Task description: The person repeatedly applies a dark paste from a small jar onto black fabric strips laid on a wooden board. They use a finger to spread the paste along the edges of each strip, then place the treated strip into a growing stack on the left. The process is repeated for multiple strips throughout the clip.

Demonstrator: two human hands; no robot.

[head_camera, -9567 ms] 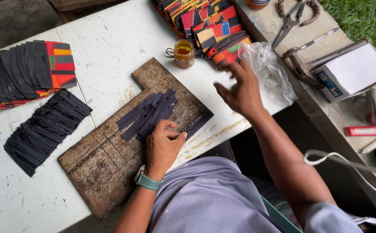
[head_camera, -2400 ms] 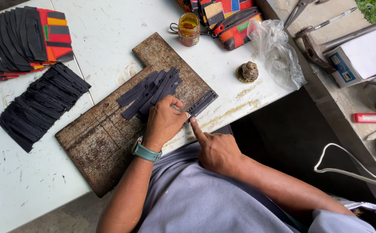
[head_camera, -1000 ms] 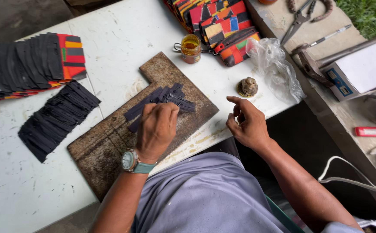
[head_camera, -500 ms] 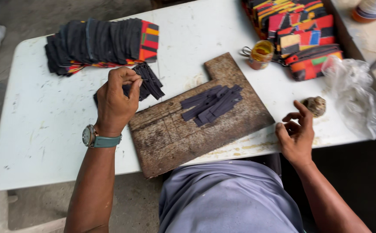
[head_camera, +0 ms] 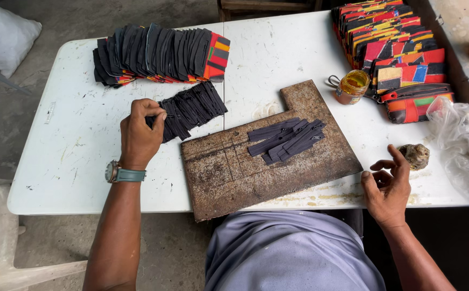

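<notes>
The left hand, arm stretched out over the white table, has its fingertips pinched shut on the end of the fanned row of short dark zipper strips. The right hand hovers half open and empty at the table's near edge, just beside one small brown lump. One rusty L-shaped metal board between the hands bears one loose pile of dark zippers.

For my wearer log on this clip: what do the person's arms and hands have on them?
Both arms are bare from above the elbow down, with no sleeves or gloves showing. The left hand has a round-faced wristwatch on a teal strap at its wrist. The right hand has nothing on its wrist, and no rings are visible on either hand. A grey-lilac garment covers the lap.
</notes>
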